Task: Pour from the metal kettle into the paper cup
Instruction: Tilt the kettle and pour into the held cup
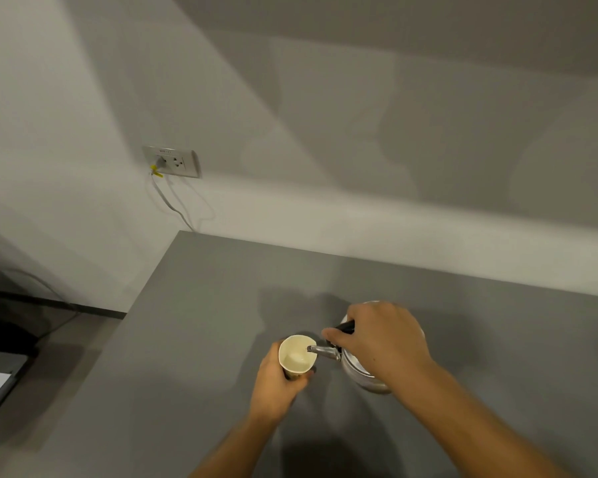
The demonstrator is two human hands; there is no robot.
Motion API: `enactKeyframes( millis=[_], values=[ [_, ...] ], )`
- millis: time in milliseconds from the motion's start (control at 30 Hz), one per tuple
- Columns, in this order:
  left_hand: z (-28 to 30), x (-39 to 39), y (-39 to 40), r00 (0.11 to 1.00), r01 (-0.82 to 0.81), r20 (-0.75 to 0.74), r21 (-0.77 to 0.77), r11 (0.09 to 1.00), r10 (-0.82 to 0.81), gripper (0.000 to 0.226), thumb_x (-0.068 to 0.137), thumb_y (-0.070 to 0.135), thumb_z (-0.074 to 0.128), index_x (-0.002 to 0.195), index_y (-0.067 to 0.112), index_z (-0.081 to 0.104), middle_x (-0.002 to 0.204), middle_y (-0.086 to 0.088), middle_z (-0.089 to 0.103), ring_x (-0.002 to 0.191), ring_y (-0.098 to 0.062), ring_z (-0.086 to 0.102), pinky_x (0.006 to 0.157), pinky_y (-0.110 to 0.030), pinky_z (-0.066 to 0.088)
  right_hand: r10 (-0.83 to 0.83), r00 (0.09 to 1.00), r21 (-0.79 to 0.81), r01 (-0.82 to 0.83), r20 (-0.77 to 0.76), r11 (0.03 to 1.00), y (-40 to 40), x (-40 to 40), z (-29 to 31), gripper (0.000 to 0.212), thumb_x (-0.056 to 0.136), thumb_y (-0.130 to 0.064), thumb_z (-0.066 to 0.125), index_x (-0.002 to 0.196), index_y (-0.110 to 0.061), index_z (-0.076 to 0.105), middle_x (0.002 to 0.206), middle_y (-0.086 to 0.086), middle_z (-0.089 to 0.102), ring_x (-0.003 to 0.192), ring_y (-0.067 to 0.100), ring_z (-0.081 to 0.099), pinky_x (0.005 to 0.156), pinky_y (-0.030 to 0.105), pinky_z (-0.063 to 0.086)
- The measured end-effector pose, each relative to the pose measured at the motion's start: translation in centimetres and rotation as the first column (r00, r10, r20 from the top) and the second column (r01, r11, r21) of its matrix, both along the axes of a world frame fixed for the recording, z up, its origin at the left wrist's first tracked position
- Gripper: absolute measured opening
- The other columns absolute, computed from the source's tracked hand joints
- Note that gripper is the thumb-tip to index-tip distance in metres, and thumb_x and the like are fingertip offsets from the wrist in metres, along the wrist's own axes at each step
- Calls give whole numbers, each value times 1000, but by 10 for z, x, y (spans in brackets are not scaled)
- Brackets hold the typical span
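Note:
A paper cup (296, 353) with a pale inside is held in my left hand (275, 388), which wraps its lower wall from the near side. My right hand (377, 339) grips the black handle of the metal kettle (363, 374), hiding most of the lid. The kettle is tilted left. Its short spout (321, 350) reaches over the cup's right rim, with the tip inside the opening. I cannot make out any liquid stream. Both stand over the grey table (194, 339).
The grey table's left edge runs diagonally from far centre to near left, and its far edge meets a white wall. A wall socket (173, 162) with a plugged cable sits above the far left corner. Dark furniture (4, 336) stands lower at the left.

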State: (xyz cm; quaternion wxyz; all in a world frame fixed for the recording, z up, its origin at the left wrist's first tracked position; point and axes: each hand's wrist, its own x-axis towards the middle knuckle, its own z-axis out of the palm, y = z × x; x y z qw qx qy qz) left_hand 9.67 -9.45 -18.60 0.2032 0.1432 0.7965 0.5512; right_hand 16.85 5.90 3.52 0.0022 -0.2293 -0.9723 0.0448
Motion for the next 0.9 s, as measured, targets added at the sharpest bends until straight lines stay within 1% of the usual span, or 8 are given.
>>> enactKeyframes(
  millis=[133,267,333,433,500,700,800,900],
  values=[
    [1,0,0,1000,12,-1,-2,1000,-12,58,70,28,93,117,40,61,112,27,73,104,4,70,78,-10,52,37,999,66,-39,23,997,-5,-3,5,49,82,-68,51,77,-24,71,71,-2,68,69,19,62,57,30,35],
    [0,0,1,1000,6,2,1,1000,-6,59,71,27,93,120,36,62,112,18,75,103,1,71,82,-16,55,72,997,94,-75,34,993,-8,-5,8,50,84,-67,51,81,-22,73,73,0,68,71,20,63,61,31,32],
    [0,0,1,1000,8,6,3,1000,-8,58,71,25,93,120,35,63,112,17,76,103,0,71,82,-16,55,76,997,100,-79,31,992,-10,-5,9,50,84,-67,51,81,-21,72,72,0,67,70,21,61,62,31,30],
    [0,0,0,1000,14,17,8,1000,-14,57,71,24,92,118,38,63,110,22,75,101,1,72,78,-10,54,73,997,112,-76,33,991,-12,-6,10,50,85,-67,51,78,-20,70,64,-1,56,64,21,52,63,30,27],
    [0,0,0,1000,15,17,9,1000,-15,56,71,23,92,116,40,62,109,25,74,100,2,72,78,-8,53,75,996,118,-80,42,990,-14,-7,10,51,85,-66,50,77,-19,68,62,-2,50,63,21,49,64,31,27],
    [0,0,1,1000,14,19,20,1000,-14,57,69,24,93,111,45,61,109,27,74,100,3,71,77,-7,51,75,996,127,-82,58,989,-15,-6,14,49,87,-63,51,79,-19,69,64,-1,53,63,18,51,65,30,27],
    [-1,0,1,1000,14,16,24,1000,-14,58,69,25,92,113,45,61,110,27,74,101,3,71,78,-6,51,75,995,130,-84,68,988,-15,-7,16,47,87,-62,52,79,-19,69,65,0,55,63,20,49,65,31,26],
    [-1,0,0,1000,17,10,24,1000,-17,58,69,24,92,114,45,61,111,26,74,102,3,71,78,-7,52,74,995,122,-82,73,989,-15,-9,15,47,87,-62,52,80,-19,69,69,1,60,66,19,52,66,31,29]
  ],
)
